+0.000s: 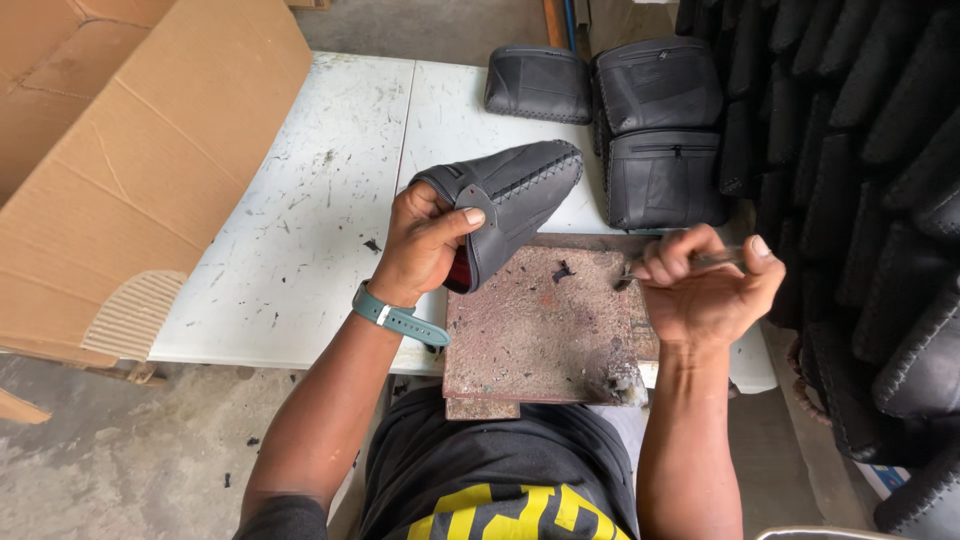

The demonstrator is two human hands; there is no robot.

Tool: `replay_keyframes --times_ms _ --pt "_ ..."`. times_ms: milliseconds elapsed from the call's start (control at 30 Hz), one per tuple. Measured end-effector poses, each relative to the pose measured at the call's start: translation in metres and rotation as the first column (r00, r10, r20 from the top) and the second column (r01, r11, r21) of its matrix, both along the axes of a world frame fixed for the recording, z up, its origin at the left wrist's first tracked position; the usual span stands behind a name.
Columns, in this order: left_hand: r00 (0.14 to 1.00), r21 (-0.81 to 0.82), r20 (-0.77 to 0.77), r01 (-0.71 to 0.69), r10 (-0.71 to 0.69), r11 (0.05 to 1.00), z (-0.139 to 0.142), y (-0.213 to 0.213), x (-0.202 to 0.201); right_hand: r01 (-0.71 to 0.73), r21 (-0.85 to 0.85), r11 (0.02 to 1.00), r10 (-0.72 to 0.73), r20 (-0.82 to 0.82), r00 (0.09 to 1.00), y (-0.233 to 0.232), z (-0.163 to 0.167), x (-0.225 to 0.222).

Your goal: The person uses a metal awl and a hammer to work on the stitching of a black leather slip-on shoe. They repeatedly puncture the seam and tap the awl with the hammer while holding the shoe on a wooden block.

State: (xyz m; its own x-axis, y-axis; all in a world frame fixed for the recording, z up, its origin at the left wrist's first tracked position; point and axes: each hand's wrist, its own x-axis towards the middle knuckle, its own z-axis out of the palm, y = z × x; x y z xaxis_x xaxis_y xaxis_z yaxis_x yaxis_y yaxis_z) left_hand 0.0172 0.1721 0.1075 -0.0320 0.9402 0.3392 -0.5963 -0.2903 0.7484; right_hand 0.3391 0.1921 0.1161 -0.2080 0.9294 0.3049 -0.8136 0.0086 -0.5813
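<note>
My left hand (425,245) grips a black stitched leather pouch (520,195) by its open edge, thumb on top, holding it tilted above the table. A red lining shows at the pouch's lower edge. My right hand (705,285) is closed around a thin metal tool (690,263) whose tip points left, just above a worn reddish cutting board (540,330). The tool tip is a short way to the right of the pouch and does not touch it. A teal watch sits on my left wrist.
A white scratched table (330,200) carries the board. A large cardboard box (120,150) stands at the left. Finished black pouches (660,130) are stacked at the back, and many more are piled along the right side (870,200).
</note>
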Motion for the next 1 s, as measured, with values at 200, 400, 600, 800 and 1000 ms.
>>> replay_keyframes --times_ms 200,400,600,800,1000 --pt "0.997 -0.022 0.077 0.029 -0.028 0.999 -0.003 0.002 -0.003 -0.079 0.032 0.996 0.081 -0.072 0.994 -0.003 0.005 -0.023" --pt "0.974 -0.093 0.222 -0.017 0.037 0.996 0.003 0.011 0.015 -0.065 0.237 0.969 0.014 0.214 0.977 -0.035 0.021 -0.049" --pt "0.912 -0.218 0.408 0.046 0.049 0.975 0.023 0.012 0.049 0.011 0.474 0.88 -0.272 0.487 0.83 -0.074 0.042 -0.082" --pt "0.88 -0.176 0.476 0.087 0.008 0.98 0.042 0.003 0.06 0.013 0.671 0.741 -0.518 0.559 0.648 -0.092 0.061 -0.097" --pt "0.867 -0.129 0.498 0.102 -0.024 0.986 0.055 0.003 0.057 0.051 0.821 0.569 -0.688 0.44 0.577 -0.098 0.069 -0.102"
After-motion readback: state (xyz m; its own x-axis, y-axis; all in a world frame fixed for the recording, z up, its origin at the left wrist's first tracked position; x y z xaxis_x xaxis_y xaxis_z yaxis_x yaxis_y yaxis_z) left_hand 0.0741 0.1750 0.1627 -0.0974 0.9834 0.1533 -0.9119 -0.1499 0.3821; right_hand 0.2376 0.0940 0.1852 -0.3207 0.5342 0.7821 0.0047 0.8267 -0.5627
